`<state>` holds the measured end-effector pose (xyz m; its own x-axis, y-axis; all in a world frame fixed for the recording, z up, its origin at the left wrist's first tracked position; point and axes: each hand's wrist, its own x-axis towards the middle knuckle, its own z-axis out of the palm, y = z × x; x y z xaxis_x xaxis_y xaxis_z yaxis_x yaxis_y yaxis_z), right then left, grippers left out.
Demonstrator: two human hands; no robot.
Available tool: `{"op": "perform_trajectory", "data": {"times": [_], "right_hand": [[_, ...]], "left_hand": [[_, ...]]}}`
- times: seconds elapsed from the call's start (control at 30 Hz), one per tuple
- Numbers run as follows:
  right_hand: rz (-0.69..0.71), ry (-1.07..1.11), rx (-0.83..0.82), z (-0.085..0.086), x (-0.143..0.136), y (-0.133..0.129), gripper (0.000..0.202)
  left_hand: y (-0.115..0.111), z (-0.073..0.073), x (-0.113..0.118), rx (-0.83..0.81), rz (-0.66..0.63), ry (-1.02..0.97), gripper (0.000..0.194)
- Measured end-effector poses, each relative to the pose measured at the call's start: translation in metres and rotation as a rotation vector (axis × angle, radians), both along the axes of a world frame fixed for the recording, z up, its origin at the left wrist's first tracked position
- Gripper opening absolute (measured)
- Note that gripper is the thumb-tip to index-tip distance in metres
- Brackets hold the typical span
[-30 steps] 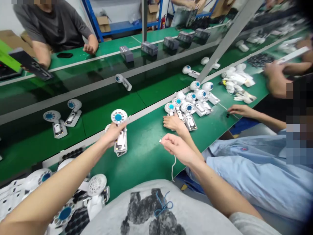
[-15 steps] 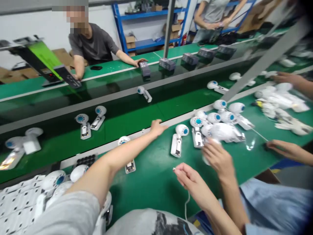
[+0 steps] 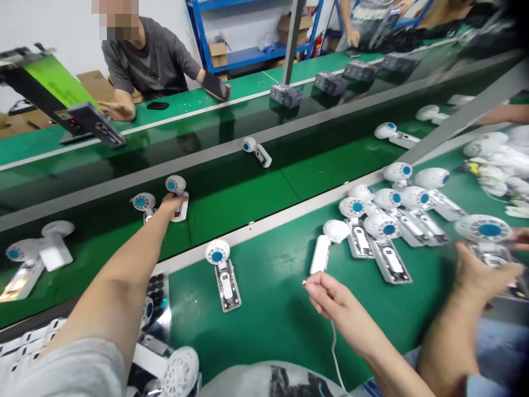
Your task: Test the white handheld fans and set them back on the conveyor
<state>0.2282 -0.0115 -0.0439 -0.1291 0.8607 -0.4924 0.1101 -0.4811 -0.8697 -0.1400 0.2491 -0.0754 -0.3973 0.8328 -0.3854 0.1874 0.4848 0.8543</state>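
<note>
My left hand (image 3: pixel 169 208) reaches over the green conveyor belt, its fingers closed around the body of a white handheld fan (image 3: pixel 176 184) with a blue hub. Another fan (image 3: pixel 144 202) lies close beside it, partly behind my wrist. Above the green table, my right hand (image 3: pixel 334 298) pinches the end of a white cable (image 3: pixel 335 347), its small plug tip showing at the fingertips. Just beyond those fingertips lies a fan (image 3: pixel 320 253) with its plain white side up. Between my arms, one fan (image 3: pixel 226 284) rests on the table with its inner parts exposed.
Several fans (image 3: pixel 388 226) are grouped at right, where a co-worker's hands (image 3: pixel 479 270) hold one. White trays (image 3: pixel 25 342) and more fans (image 3: pixel 179 372) sit lower left. Across the belt, a person handles boxes near a green stand (image 3: pixel 61 94). A metal post (image 3: pixel 467 110) slants at right.
My left hand has moved left from the table edge onto a fan on the belt. My right hand still pinches the cable. The co-worker's hand has moved right, and a fan there is now lifted.
</note>
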Motion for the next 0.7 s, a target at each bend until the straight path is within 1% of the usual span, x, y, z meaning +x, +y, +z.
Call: {"op": "perform_trajectory", "data": {"times": [0.07,0.13,0.2,0.3,0.33,0.4,0.47,0.53,0.63,0.7], "right_hand": [[-0.021,-0.022,0.025,0.007,-0.002,0.004,0.032],[-0.019,-0.057,0.085,0.016,-0.007,0.008,0.029],[-0.004,-0.086,0.173,0.025,-0.014,0.012,0.024],[0.006,-0.074,0.292,0.036,-0.031,0.013,0.017],[0.008,-0.059,0.325,0.038,-0.036,0.012,0.016],[0.026,-0.034,0.371,0.040,-0.047,0.008,0.014],[0.046,-0.019,0.394,0.042,-0.053,0.002,0.012],[0.050,-0.009,0.401,0.045,-0.057,-0.004,0.010],[0.048,0.009,0.393,0.048,-0.056,-0.013,0.010],[0.078,0.036,0.361,0.050,-0.055,-0.017,0.010]], "left_hand": [[-0.007,0.009,0.020,-0.001,-0.043,-0.133,0.021],[-0.027,0.023,0.045,0.007,-0.104,-0.263,0.021],[-0.057,0.036,0.075,0.001,-0.178,-0.422,0.025],[-0.114,0.050,0.122,-0.015,-0.274,-0.611,0.040],[-0.132,0.053,0.136,-0.003,-0.291,-0.625,0.042],[-0.163,0.058,0.158,0.036,-0.317,-0.594,0.042],[-0.185,0.064,0.172,0.071,-0.358,-0.556,0.040],[-0.199,0.070,0.178,0.092,-0.423,-0.532,0.039],[-0.210,0.079,0.180,0.117,-0.489,-0.510,0.037],[-0.215,0.083,0.179,0.138,-0.512,-0.480,0.036]]}}
